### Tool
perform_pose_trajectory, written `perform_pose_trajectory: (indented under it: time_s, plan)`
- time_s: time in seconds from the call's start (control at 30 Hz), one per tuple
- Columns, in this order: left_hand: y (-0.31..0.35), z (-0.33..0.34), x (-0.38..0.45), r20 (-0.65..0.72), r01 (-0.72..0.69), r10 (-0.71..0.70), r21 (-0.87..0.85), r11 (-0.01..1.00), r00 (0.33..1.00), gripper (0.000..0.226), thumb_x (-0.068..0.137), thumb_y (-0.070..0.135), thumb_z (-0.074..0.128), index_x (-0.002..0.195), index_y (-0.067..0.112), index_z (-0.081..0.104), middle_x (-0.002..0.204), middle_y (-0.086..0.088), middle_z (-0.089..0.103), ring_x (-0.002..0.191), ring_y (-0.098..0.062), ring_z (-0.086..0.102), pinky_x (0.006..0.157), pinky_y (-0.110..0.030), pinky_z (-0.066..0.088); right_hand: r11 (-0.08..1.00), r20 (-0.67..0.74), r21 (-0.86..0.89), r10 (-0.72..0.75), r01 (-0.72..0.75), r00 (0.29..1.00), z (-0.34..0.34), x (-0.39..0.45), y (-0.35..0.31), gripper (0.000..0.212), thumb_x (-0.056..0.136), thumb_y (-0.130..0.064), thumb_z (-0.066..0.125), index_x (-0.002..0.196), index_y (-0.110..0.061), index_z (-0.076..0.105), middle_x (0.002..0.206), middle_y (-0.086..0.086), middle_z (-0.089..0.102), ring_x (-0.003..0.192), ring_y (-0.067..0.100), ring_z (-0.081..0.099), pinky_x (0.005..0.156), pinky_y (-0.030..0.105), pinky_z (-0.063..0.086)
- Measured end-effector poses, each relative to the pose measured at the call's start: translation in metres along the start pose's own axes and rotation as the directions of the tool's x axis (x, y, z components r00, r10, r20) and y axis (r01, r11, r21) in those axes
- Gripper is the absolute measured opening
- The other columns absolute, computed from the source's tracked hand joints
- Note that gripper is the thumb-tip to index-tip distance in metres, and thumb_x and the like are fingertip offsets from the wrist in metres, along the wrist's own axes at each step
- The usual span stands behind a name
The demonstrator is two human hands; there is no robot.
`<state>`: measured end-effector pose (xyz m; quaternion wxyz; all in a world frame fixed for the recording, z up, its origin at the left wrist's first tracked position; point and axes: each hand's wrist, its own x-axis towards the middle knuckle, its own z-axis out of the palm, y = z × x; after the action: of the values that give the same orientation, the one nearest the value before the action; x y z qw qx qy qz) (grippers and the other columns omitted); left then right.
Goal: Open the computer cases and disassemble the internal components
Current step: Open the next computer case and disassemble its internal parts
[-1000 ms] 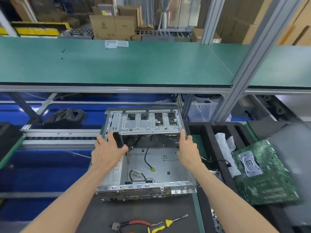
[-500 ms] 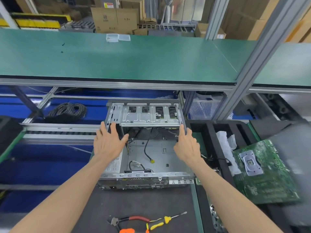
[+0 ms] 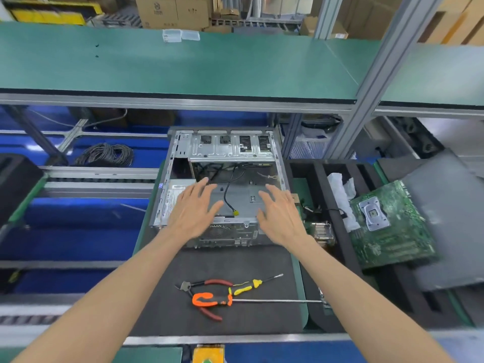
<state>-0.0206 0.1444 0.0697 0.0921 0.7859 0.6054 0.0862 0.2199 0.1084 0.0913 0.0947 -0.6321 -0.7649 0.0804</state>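
I see the open computer case [image 3: 222,184] lying on the dark mat [image 3: 230,268] of the desk [image 3: 301,305], its drive cage [image 3: 230,148] at the far end and a black cable with a yellow plug [image 3: 235,213] loose inside. My left hand [image 3: 193,210] and right hand [image 3: 280,216] hover over the near half of the case, fingers spread and relaxed, holding nothing. Near me on the mat lie red-handled pliers [image 3: 209,286], a yellow screwdriver [image 3: 251,284] and an orange-handled screwdriver [image 3: 212,299]. To the right, a green motherboard [image 3: 390,226] rests on black foam [image 3: 319,179].
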Motion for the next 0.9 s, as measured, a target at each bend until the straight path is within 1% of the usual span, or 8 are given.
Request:
perform_pose_trajectory:
  time_s: [0.17, 0.3, 0.37, 0.43, 0.53, 0.63, 0.8, 0.9]
  plan:
    - [0.008, 0.006, -0.046, -0.088, -0.153, 0.157, 0.051, 0.987, 0.984, 0.055, 0.104, 0.052, 0.030, 0.151, 0.024, 0.036, 0.161, 0.001, 0.029, 0.145, -0.019, 0.026, 0.120, -0.040, 0.020, 0.981, -0.106, 0.048, -0.183, 0.189, 0.977, 0.014, -0.042, -0.006, 0.038, 0.098, -0.019, 0.055, 0.133, -0.005, 0.055, 0.148, 0.014, 0.044, 0.135, 0.035, 0.044, 0.119, 0.047, 0.028]
    - [0.014, 0.029, -0.099, -0.196, -0.254, 0.264, 0.075, 0.964, 0.944, 0.047, 0.098, 0.048, 0.048, 0.137, 0.023, 0.048, 0.147, -0.004, 0.038, 0.127, -0.028, 0.038, 0.107, -0.046, 0.037, 0.926, -0.186, -0.029, -0.375, 0.376, 0.908, 0.035, -0.076, -0.008, 0.044, 0.091, -0.020, 0.060, 0.132, -0.005, 0.055, 0.142, 0.011, 0.047, 0.134, 0.030, 0.042, 0.114, 0.046, 0.035]
    - [0.017, 0.043, -0.119, -0.109, -0.317, 0.321, 0.051, 0.947, 0.941, 0.049, 0.093, 0.054, 0.050, 0.132, 0.024, 0.050, 0.136, 0.000, 0.043, 0.117, -0.024, 0.042, 0.099, -0.045, 0.041, 0.899, -0.146, -0.047, -0.437, 0.435, 0.887, 0.048, -0.090, -0.007, 0.047, 0.089, -0.024, 0.062, 0.132, -0.007, 0.056, 0.139, 0.010, 0.051, 0.130, 0.028, 0.045, 0.110, 0.043, 0.038]
    - [0.022, 0.055, -0.130, 0.094, -0.319, 0.317, 0.013, 0.948, 0.944, 0.060, 0.087, 0.060, 0.053, 0.135, 0.025, 0.047, 0.133, 0.004, 0.043, 0.116, -0.018, 0.042, 0.098, -0.042, 0.044, 0.895, 0.016, 0.001, -0.445, 0.445, 0.895, 0.062, -0.100, -0.005, 0.055, 0.088, -0.031, 0.061, 0.139, -0.011, 0.052, 0.138, 0.007, 0.051, 0.128, 0.027, 0.045, 0.107, 0.042, 0.038]
    - [0.033, 0.070, -0.134, 0.342, -0.262, 0.210, 0.111, 0.959, 0.916, 0.077, 0.073, 0.060, 0.055, 0.141, 0.027, 0.039, 0.135, 0.005, 0.040, 0.121, -0.019, 0.039, 0.098, -0.039, 0.043, 0.916, 0.297, 0.005, -0.384, 0.401, 0.874, 0.080, -0.107, -0.002, 0.069, 0.085, -0.041, 0.060, 0.146, -0.015, 0.042, 0.141, 0.006, 0.044, 0.129, 0.026, 0.039, 0.106, 0.043, 0.035]
    - [0.042, 0.079, -0.131, 0.499, -0.175, 0.060, 0.187, 0.967, 0.865, 0.080, 0.068, 0.048, 0.067, 0.139, 0.024, 0.037, 0.133, 0.000, 0.040, 0.124, -0.024, 0.039, 0.099, -0.042, 0.043, 0.929, 0.428, -0.050, -0.311, 0.366, 0.849, 0.093, -0.112, -0.002, 0.072, 0.079, -0.037, 0.066, 0.142, -0.012, 0.041, 0.136, 0.010, 0.043, 0.127, 0.030, 0.040, 0.105, 0.047, 0.037]
    - [0.053, 0.095, -0.121, 0.509, -0.082, -0.086, 0.298, 0.951, 0.856, 0.072, 0.075, 0.024, 0.073, 0.136, 0.017, 0.035, 0.138, -0.007, 0.039, 0.129, -0.031, 0.038, 0.101, -0.049, 0.042, 0.954, 0.453, -0.106, -0.206, 0.282, 0.867, 0.112, -0.110, -0.016, 0.065, 0.079, -0.019, 0.072, 0.134, -0.008, 0.040, 0.134, 0.016, 0.042, 0.126, 0.036, 0.038, 0.104, 0.051, 0.037]
    - [0.049, 0.100, -0.117, 0.486, -0.061, -0.092, 0.290, 0.955, 0.869, 0.053, 0.081, 0.018, 0.067, 0.129, 0.016, 0.043, 0.130, -0.006, 0.045, 0.120, -0.029, 0.048, 0.089, -0.045, 0.049, 0.963, 0.444, -0.110, -0.173, 0.245, 0.879, 0.121, -0.108, -0.023, 0.060, 0.082, -0.011, 0.071, 0.133, -0.006, 0.040, 0.133, 0.018, 0.046, 0.123, 0.036, 0.043, 0.101, 0.050, 0.040]
